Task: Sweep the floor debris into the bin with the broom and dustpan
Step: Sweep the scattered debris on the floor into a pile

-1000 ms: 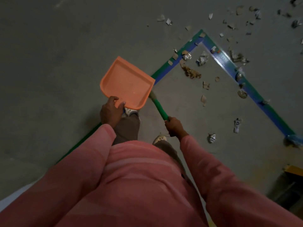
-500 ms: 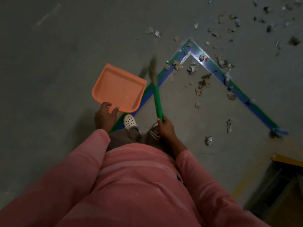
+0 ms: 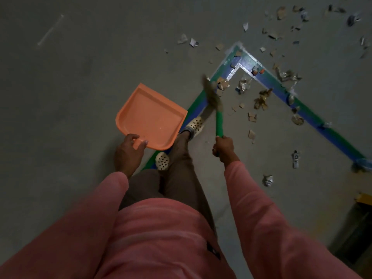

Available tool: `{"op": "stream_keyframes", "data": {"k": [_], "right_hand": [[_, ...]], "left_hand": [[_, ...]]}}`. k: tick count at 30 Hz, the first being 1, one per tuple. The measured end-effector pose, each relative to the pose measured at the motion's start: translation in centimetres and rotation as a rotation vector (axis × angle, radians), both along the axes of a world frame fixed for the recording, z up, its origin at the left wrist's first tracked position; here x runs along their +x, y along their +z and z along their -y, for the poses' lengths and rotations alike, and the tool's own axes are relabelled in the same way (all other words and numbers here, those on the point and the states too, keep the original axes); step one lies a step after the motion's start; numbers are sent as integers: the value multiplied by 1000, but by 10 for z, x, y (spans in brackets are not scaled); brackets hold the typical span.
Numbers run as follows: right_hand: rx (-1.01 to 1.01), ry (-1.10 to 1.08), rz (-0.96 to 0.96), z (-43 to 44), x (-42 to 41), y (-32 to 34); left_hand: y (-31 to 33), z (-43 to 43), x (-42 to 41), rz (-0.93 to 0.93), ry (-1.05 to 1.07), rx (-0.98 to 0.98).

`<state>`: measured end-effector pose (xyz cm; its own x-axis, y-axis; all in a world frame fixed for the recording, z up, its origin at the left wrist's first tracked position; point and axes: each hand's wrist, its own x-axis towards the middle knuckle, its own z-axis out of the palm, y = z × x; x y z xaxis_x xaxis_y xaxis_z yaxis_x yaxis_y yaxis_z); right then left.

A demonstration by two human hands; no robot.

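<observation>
My left hand (image 3: 128, 152) grips the near edge of an empty orange dustpan (image 3: 151, 115), held above the grey floor. Gripped in my right hand (image 3: 224, 146) is the green handle of a short broom (image 3: 218, 120), whose brown bristles (image 3: 211, 93) point away from me toward the taped corner. Scattered debris (image 3: 261, 99) of paper scraps, foil and brown bits lies right of the bristles and beyond the tape. A crumpled foil piece (image 3: 267, 180) and a small tube (image 3: 295, 159) lie nearer, to my right.
Green and blue floor tape (image 3: 314, 117) forms a corner ahead. My feet in white perforated clogs (image 3: 194, 124) stand on the tape's left arm. A dark container with a yellow edge (image 3: 360, 224) sits at the lower right. A pale streak (image 3: 50, 31) marks the floor far left.
The broom has swung out from behind the dustpan and now points toward the taped corner. I have stepped forward, so the debris appears closer. The dustpan stays in my left hand.
</observation>
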<state>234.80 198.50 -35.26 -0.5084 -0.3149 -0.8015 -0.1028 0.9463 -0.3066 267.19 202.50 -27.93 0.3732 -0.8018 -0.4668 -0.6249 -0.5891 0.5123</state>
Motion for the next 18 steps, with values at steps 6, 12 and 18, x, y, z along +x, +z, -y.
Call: {"op": "stream_keyframes", "data": {"k": [6, 12, 18], "right_hand": [[-106, 155, 12, 5, 53, 42], [16, 503, 139, 42, 27, 52], [168, -98, 196, 116, -10, 23]], "left_hand": [[12, 55, -15, -18, 22, 57], [5, 107, -42, -43, 0, 118], [-2, 155, -57, -41, -32, 111]]}}
